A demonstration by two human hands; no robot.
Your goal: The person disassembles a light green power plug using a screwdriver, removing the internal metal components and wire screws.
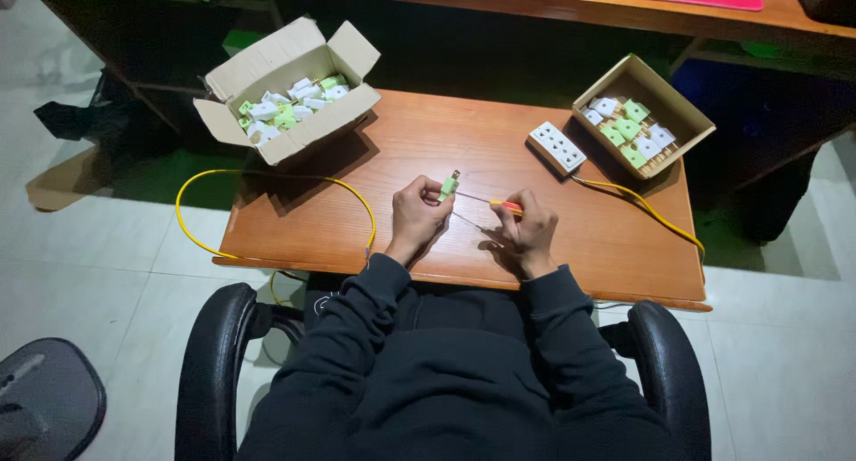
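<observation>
Head view: left hand (417, 213) was closed around a small green plug (448, 187), held above the counter (357, 220). Right hand (526, 232) pinched an orange-handled screwdriver (489, 202), tip at the plug. Judged light, rigid plastic; best held by its body sides.

A small green plug (448, 187) with metal pins pointing up sits just above the wooden table. A thin screwdriver (489, 202) with an orange handle lies nearly level, its tip touching the plug.
</observation>
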